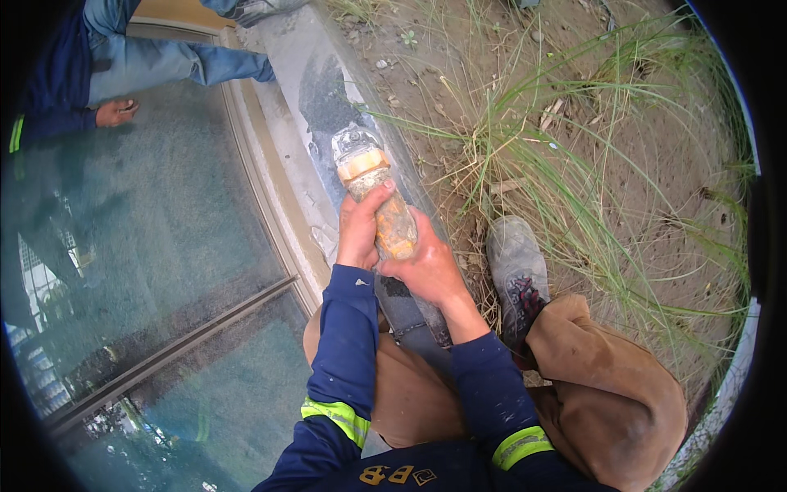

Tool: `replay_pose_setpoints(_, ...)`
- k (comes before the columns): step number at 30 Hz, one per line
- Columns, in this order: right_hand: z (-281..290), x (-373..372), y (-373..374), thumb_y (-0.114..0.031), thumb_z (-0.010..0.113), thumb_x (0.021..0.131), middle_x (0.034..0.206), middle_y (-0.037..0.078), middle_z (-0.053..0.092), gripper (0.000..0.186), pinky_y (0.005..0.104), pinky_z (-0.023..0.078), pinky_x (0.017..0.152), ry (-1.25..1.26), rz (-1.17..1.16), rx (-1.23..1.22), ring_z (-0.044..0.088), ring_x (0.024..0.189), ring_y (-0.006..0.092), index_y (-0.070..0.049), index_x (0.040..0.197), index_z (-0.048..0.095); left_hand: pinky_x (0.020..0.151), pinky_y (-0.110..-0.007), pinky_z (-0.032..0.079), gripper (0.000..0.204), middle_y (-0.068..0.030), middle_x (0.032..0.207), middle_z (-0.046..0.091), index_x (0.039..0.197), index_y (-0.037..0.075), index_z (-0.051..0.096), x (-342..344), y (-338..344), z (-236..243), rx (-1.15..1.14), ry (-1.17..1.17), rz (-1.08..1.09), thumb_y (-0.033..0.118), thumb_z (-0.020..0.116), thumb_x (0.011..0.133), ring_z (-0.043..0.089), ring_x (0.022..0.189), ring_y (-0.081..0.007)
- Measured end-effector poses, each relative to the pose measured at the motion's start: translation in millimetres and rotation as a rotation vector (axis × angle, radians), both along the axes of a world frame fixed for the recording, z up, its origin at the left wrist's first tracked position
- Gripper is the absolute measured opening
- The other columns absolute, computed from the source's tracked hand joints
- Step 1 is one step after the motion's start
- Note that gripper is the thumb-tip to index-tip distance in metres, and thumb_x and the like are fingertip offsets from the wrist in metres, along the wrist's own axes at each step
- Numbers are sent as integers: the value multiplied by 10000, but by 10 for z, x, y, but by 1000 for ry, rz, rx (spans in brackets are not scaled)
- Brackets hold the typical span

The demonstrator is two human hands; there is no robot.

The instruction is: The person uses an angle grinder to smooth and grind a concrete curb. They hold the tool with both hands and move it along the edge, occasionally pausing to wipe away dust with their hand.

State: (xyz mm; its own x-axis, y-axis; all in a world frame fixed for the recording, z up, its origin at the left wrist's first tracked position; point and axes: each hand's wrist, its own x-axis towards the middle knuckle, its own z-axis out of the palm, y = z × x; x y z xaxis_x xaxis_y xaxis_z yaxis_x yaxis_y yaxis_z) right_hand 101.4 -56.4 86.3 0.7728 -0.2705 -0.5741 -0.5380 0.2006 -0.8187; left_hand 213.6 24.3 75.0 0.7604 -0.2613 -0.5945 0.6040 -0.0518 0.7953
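Note:
A dusty, crusted power tool (385,205) with an orange collar and a pale grey head lies over a grey concrete ledge (291,123), at the middle of the view. My left hand (359,230) grips the near side of its body, with the thumb across the top. My right hand (418,266) is wrapped round the rear end from the right. The tool's head points away from me, over a dark grey patch on the ledge, and its underside is hidden.
A framed glass pane (131,221) runs along the left. Another person in jeans (156,61) is at upper left, with a hand (115,112) apart from mine. On the right are sandy soil (623,238), grass tufts (508,139) and my shoe (516,262) beside the ledge.

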Motion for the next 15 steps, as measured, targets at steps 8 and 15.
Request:
replay_pose_setpoints(8,-44,30,5,-233,794,638,1105,278,675,951,465,518,914,-22,0,-9,649,1055,447,-64,1461,349,721,-327,578,314,-97,945,682,1142,-10,612,42,22,-11,19,12,18,169,699,899,684,806,-182)
replay_pose_setpoints(15,-48,43,18,-219,790,643,1119,268,674,929,440,523,907,-26,19,-25,660,1058,416,-45,1451,365,727,-335,585,302,-111,934,688,1130,-10,613,38,38,-24,-5,18,16,166,697,899,692,810,-196)
